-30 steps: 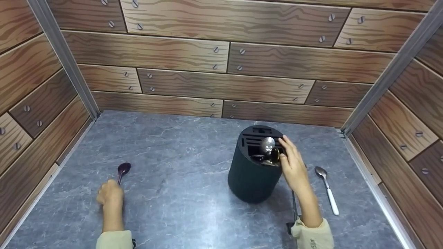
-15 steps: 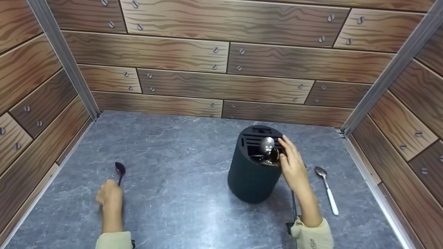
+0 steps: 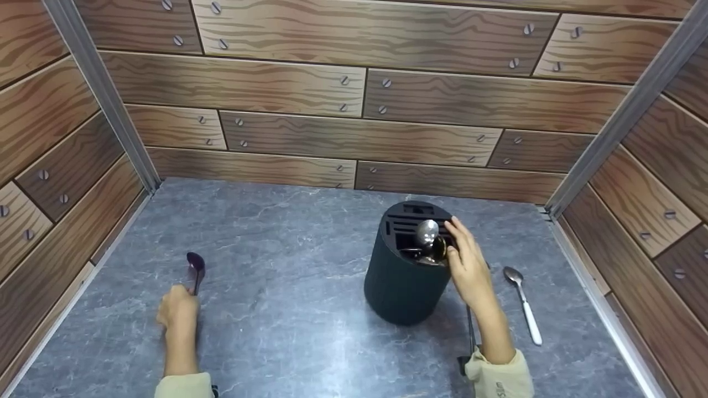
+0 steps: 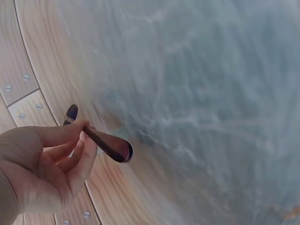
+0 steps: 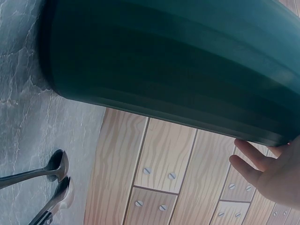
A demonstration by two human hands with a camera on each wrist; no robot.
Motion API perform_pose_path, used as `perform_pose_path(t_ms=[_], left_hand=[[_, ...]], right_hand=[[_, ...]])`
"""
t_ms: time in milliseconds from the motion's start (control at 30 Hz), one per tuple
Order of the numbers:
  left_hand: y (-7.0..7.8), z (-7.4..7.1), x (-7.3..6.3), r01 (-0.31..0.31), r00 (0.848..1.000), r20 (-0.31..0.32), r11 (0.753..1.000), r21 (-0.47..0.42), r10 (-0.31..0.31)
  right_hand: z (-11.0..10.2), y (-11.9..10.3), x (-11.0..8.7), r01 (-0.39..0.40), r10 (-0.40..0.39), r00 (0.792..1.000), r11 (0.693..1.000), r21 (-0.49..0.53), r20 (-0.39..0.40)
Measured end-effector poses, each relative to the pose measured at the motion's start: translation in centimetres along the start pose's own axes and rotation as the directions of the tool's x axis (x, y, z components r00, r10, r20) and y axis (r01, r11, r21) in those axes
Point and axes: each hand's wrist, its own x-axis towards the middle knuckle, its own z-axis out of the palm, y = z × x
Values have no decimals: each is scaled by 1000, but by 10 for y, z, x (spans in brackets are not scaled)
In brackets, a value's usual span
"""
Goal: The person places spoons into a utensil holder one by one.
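Observation:
My left hand [image 3: 178,307] pinches a dark purplish spoon [image 3: 197,262] by its handle above the left of the table, bowl pointing away. In the left wrist view the spoon [image 4: 108,144] passes between thumb and fingertips, its dark handle end showing beyond them. A dark green cylindrical utensil holder [image 3: 405,293] stands upright right of centre, with slots in its black top. A shiny metal spoon [image 3: 427,232] and other shiny pieces, hard to tell apart, stick out of its front opening. My right hand [image 3: 469,268] rests against the holder's right rim, fingers extended along it.
A spoon with a white handle [image 3: 523,304] lies on the table at right. Beside it, a dark thin-handled utensil [image 3: 470,329] is partly hidden by my right forearm. Wood-patterned walls [image 3: 354,88] with metal corner posts enclose the grey table [image 3: 287,243] at the back and sides.
The dark spoon has turned in my left fingers; its bowl has swung and now points a little farther forward. My right hand and the holder stay in place.

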Motion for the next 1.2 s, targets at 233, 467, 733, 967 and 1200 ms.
perform_pose_path(t_ms=[233,467,733,967,1200], left_hand=[[13,0,-4,-17,1000,-10,998,-58,16],[24,-1,-9,-51,998,24,980,-192,57],[37,1,-17,-167,986,-63,923,-346,154],[49,2,-24,-198,980,-80,858,-474,182],[61,4,-30,-198,978,-68,786,-585,196]], right_hand=[[-1,-1,1,10,-10,1000,1000,-2,-7],[0,0,-1,1,-1,1000,1000,11,-12],[0,0,-1,2,-2,1000,1000,10,-12],[0,0,-1,-10,10,1000,1000,3,-6],[0,0,0,1,-1,1000,1000,9,-7]])
